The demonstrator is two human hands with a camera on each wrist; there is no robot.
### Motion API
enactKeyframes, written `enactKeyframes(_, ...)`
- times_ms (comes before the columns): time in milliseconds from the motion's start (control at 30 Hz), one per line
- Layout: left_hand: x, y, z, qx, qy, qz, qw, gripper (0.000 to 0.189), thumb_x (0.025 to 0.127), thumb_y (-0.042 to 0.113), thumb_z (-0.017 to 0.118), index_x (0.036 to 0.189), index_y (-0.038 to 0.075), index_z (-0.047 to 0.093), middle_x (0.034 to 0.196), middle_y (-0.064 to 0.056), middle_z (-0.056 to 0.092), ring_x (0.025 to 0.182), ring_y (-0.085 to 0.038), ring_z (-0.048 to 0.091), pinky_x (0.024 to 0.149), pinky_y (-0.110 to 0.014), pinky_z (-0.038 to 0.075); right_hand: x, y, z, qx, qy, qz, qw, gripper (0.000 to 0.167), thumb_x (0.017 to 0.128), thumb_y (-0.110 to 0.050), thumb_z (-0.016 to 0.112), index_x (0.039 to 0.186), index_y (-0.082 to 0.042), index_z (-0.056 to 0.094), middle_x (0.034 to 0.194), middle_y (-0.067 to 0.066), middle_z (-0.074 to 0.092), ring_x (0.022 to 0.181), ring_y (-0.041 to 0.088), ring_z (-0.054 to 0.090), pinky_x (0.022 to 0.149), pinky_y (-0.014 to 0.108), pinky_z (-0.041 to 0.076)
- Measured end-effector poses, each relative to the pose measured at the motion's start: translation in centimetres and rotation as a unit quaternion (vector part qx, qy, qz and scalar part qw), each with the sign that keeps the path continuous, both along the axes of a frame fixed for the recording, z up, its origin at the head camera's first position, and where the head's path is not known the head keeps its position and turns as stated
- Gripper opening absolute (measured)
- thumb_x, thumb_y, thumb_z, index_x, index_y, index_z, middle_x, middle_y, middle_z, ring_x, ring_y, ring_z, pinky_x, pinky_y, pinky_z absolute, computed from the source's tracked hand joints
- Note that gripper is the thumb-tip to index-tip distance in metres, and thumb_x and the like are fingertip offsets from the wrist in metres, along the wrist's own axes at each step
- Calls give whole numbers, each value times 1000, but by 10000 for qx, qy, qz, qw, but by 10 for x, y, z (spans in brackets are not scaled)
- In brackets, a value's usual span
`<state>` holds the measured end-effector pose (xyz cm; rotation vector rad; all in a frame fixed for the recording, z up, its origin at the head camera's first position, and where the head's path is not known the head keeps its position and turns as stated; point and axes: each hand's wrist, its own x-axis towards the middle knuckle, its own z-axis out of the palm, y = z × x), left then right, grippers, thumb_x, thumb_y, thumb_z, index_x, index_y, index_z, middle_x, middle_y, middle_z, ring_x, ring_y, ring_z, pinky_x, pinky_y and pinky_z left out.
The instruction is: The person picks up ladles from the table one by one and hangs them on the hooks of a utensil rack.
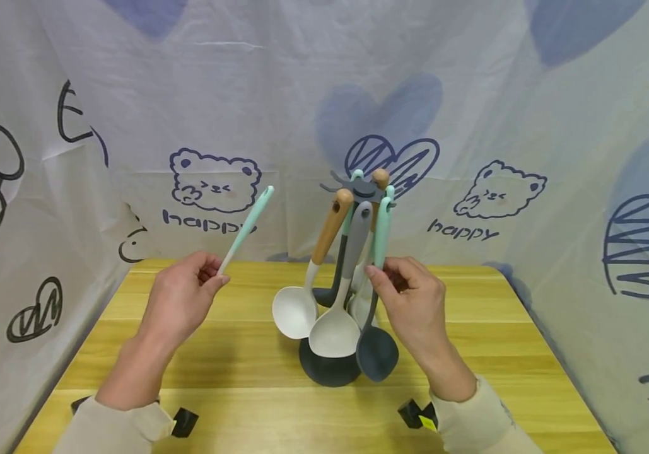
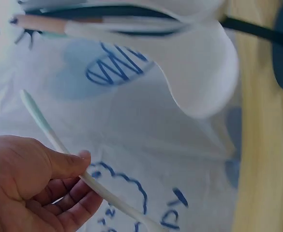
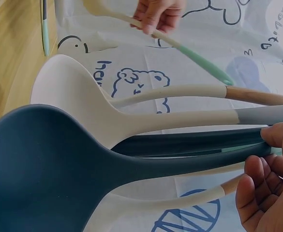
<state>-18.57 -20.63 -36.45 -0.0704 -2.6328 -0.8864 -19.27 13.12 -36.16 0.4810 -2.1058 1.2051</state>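
Observation:
My left hand (image 1: 179, 304) pinches a white-necked utensil with a mint handle (image 1: 253, 217), its handle tilted up and to the right. The utensil's pale, curved lower end is cut off at the top of the right wrist view. My right hand (image 1: 417, 304) pinches the neck of a dark ladle (image 1: 378, 354) with a mint handle, thumb and fingertips just below that handle. This ladle is at the right front of a dark utensil stand (image 1: 330, 369). Beside it hang a white ladle with a grey handle (image 1: 335, 332) and a white ladle with a wooden handle (image 1: 294, 313).
More utensils hang at the back of the stand, partly hidden. A slim dark utensil with a mint handle (image 3: 45, 36) shows over the wooden table (image 1: 245, 378) in the right wrist view. A printed cloth (image 1: 301, 75) surrounds the table's back and sides.

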Motion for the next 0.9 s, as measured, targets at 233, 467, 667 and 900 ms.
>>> enactKeyframes(233, 8, 16, 13, 302, -23, -206, 9993, 15, 96, 15, 79, 109, 7, 76, 94, -7, 73, 84, -23, 67, 75, -41, 55, -1, 0, 0, 9, 59, -7, 10000, 9, 94, -14, 82, 95, -5, 80, 79, 3, 68, 64, 12, 57, 56, 17, 46)
enactKeyframes(467, 14, 27, 21, 370, 228, -269, 9987, 12, 94, 13, 81, 104, 9, 75, 91, -5, 73, 84, -23, 68, 76, -41, 57, 0, 0, 1, 8, 9, -6, 10000, 9, 94, -13, 82, 94, -4, 80, 78, 4, 68, 64, 11, 57, 56, 17, 46)
enactKeyframes(667, 20, 36, 30, 353, 432, -457, 9974, 12, 92, 11, 83, 102, 10, 76, 90, -4, 72, 85, -23, 67, 78, -41, 56, 0, 0, 1, 17, -17, -22, 10000, 9, 94, -13, 82, 94, -5, 79, 79, 4, 68, 64, 12, 56, 56, 18, 46)
enactKeyframes(900, 19, 39, 33, 340, 315, -597, 9971, 11, 94, 12, 81, 103, 10, 77, 92, -4, 73, 86, -23, 67, 77, -42, 57, 0, 0, 1, 12, -31, -53, 10000, 8, 93, -13, 82, 95, -5, 79, 78, 4, 67, 64, 13, 56, 55, 18, 45)
